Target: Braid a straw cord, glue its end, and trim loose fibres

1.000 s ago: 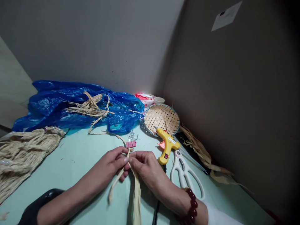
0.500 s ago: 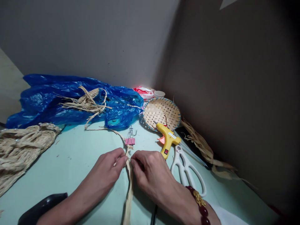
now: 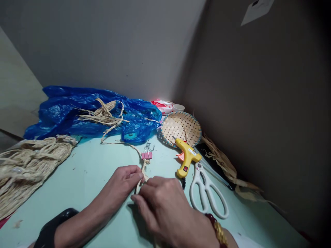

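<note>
A straw-coloured braid of dried plant strips (image 3: 144, 168) runs towards me from a pink binder clip (image 3: 147, 156), which grips its far part. My left hand (image 3: 125, 181) pinches the braid just below the clip, thumb against forefinger. Close beside it, my right hand (image 3: 165, 203) has its fingers curled over the loose strips, with the thumb lower at the left. Its palm hides most of the strips' lower run, and how firmly the fingertips press is partly hidden.
Behind lies a blue plastic bag (image 3: 64, 113) with a bundle of dried strips (image 3: 106, 113). At right are a woven basket (image 3: 181, 125), a yellow glue gun (image 3: 187, 158) and white-handled scissors (image 3: 207, 193). A heap of braided cord (image 3: 38, 165) lies at left.
My right hand has moved down and left across the strips, turning over them. My left hand stays pinched on the braid. The whole view has shifted slightly.
</note>
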A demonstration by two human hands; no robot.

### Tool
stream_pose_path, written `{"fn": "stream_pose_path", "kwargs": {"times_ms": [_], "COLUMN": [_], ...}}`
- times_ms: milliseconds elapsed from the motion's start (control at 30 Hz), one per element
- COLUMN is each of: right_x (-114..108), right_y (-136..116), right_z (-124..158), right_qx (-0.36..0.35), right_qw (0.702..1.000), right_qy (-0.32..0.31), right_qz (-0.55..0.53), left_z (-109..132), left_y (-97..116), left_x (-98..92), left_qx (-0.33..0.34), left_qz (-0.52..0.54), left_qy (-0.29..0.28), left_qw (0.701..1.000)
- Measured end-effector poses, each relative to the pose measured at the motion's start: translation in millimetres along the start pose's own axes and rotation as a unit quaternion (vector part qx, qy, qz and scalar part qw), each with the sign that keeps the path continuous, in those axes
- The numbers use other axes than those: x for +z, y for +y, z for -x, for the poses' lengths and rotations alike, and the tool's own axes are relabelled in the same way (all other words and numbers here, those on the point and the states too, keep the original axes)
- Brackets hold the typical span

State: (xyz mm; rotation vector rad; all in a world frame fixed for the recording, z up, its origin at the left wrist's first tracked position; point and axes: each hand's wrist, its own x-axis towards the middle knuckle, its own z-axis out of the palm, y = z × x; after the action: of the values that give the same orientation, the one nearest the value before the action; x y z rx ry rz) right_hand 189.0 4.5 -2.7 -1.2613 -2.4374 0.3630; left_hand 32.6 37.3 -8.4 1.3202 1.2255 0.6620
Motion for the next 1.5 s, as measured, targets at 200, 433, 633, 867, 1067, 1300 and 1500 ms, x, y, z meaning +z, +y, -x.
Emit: {"fn": "stream_pose_path", "kwargs": {"times_ms": [200, 433, 633, 867, 1067, 1300, 1500], "right_x": [-8, 4, 5, 11, 9, 6, 7], "right_y": [20, 25, 25, 24, 24, 20, 20], "right_z": [-16, -20, -23, -21, -19, -19, -16], "right_qx": [0.127, 0.138, 0.161, 0.171, 0.176, 0.210, 0.198], "right_qw": [0.963, 0.941, 0.936, 0.910, 0.859, 0.783, 0.764], "right_qy": [0.026, -0.013, 0.021, 0.054, 0.027, 0.024, 0.008], "right_qz": [-0.236, -0.307, -0.312, -0.375, -0.479, -0.585, -0.614], "left_z": [1, 1, 5, 19, 22, 26, 6], "left_y": [3, 2, 5, 2, -16, -8, 8], "left_x": [1.1, -0.4, 2.6, 7.9, 28.4, 20.3, -3.3], "left_qx": [-0.012, 0.053, 0.079, 0.093, 0.178, 0.223, 0.099], "left_qz": [-0.009, -0.130, -0.235, -0.364, -0.538, -0.488, -0.181], "left_qy": [-0.006, 0.007, 0.043, 0.064, 0.038, 0.031, 0.059], "left_qw": [1.000, 0.990, 0.968, 0.925, 0.823, 0.843, 0.977]}}
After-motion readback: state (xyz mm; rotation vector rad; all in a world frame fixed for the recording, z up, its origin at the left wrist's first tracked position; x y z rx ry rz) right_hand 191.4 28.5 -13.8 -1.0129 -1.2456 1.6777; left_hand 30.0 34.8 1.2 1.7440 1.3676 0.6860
